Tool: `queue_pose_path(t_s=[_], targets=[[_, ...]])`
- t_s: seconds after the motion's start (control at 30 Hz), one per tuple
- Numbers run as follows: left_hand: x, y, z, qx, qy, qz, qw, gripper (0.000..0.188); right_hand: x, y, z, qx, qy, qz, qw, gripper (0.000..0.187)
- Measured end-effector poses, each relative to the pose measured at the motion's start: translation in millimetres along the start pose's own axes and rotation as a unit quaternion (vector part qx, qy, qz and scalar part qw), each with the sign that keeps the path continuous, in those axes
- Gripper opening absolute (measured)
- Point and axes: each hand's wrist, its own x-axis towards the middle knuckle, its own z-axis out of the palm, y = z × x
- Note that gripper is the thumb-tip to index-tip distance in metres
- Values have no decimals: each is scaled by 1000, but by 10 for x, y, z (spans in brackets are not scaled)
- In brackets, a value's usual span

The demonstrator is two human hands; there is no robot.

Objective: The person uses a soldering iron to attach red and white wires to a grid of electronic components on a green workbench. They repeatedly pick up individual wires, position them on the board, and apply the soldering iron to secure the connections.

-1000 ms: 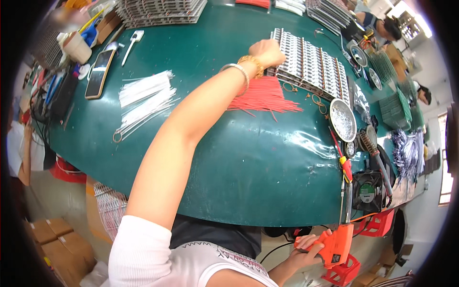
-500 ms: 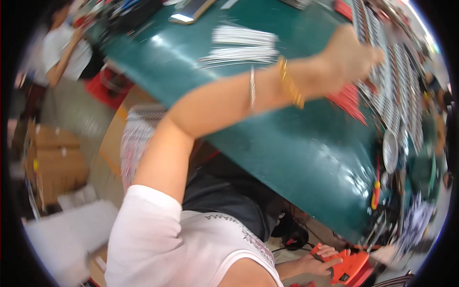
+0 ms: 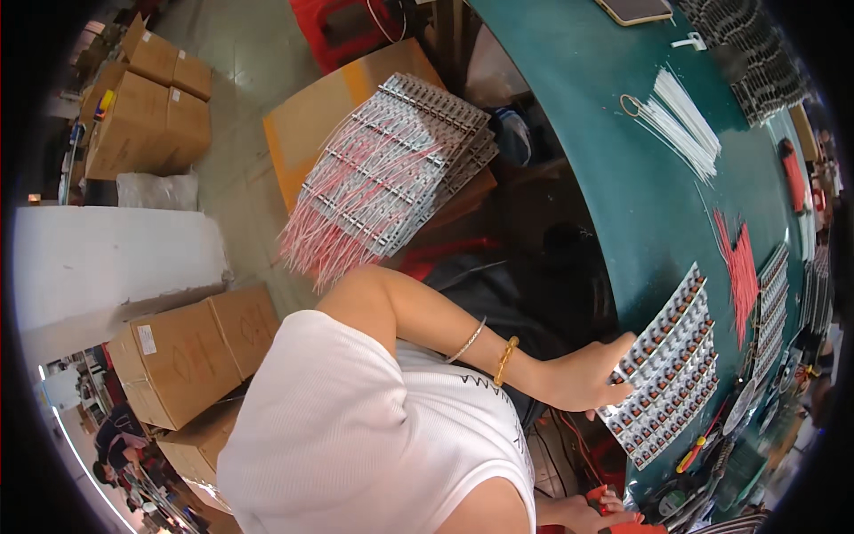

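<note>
Grey and studded with rows of small dark parts, the panel [image 3: 672, 369] sits at the right of the frame, below the middle; its long axis slants from lower left to upper right, and the left hand [image 3: 578, 381] has it by the long left edge, thumb and fingers pinched on the rim, so the panel reaches away rightward from the fingers; whether its far edge touches the green table [image 3: 605, 196] I cannot tell. Lower in the frame, the right hand [image 3: 578, 513] curls around an orange-red tool [image 3: 636, 528], mostly cut off by the bottom edge; the left hand is the nearer one to the panel. Up at the right of the frame, white strips [image 3: 680, 125] lie on the green table, with red strips [image 3: 741, 276] below them and a second panel [image 3: 769, 311] just beside those; toward the upper middle, wired panels [image 3: 391, 160] are stacked on cardboard [image 3: 289, 151]; pale floor [image 3: 236, 89] spreads beyond, with cartons [image 3: 142, 133] piled along the left.
</note>
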Motion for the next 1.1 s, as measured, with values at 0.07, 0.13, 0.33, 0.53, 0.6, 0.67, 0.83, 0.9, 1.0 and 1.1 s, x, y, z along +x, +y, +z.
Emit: queue_pose_path(t_s=[0.07,0.13,0.33,0.53,0.6,0.67,0.83,0.9,1.0,1.1], targets=[[25,1,-81,64,-58,-115,990,32,-8,-22,10,2,-11,-10,1000,29],[81,-146,-164,206,-119,-125,963,36,-35,-47,77,-3,-4,2,1000,30],[240,-378,-1,449,-83,80,886,21,-155,-119,371,-51,-6,49,997,40],[215,-300,439,485,-181,235,822,18,-124,2,370,-56,1,49,997,22],[109,-359,947,435,-207,362,798,19,-152,38,383,-42,-9,48,998,18],[65,-449,1295,383,-235,435,781,19,-142,45,366,-36,-6,43,998,15],[73,-691,1615,316,-264,488,770,19,-121,165,321,-19,-27,37,999,13],[30,-755,1694,298,-275,494,769,19,-120,199,252,-12,-29,38,999,15],[-11,-815,1832,277,-290,499,768,19,-105,253,181,-1,-34,36,999,20],[-95,-835,2004,266,-303,500,766,18,-99,274,102,-3,-38,45,998,26]])
